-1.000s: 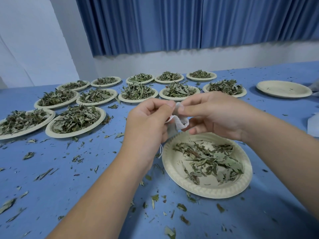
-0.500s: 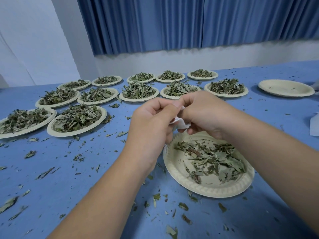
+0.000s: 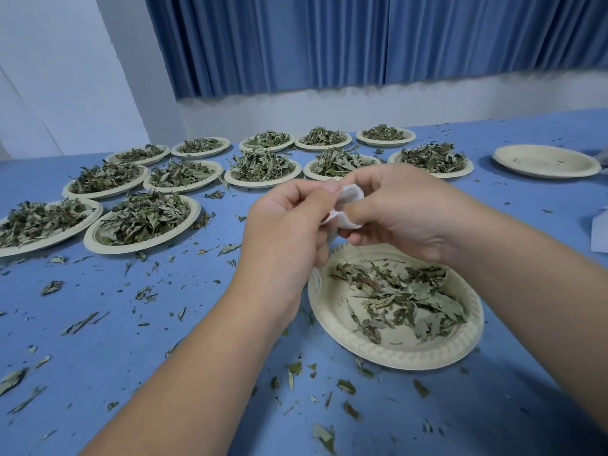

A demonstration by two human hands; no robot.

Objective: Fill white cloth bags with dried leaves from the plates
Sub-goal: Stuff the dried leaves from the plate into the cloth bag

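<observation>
1. Your left hand (image 3: 289, 232) and right hand (image 3: 401, 209) meet above the far rim of the near plate (image 3: 332, 317), with the white cloth bag (image 3: 351, 195) held between them.
2. Your left fingers (image 3: 296, 195) are curled, the thumb pinching the bag's edge.
3. Your right fingers (image 3: 371, 238) are curled too, clamped on the bag's other side.
4. The bag hangs in the air, clear of the blue worktop (image 3: 164, 340). You cannot tell whether its mouth is open.
5. The near plate holds a thin scatter of dried leaves (image 3: 404, 297), just below your right hand.
6. Rows of heaped plates (image 3: 144, 222) stand beyond your hands, and an empty plate (image 3: 546, 161) sits far right.
7. Loose leaf bits (image 3: 292, 370) litter the worktop.
</observation>
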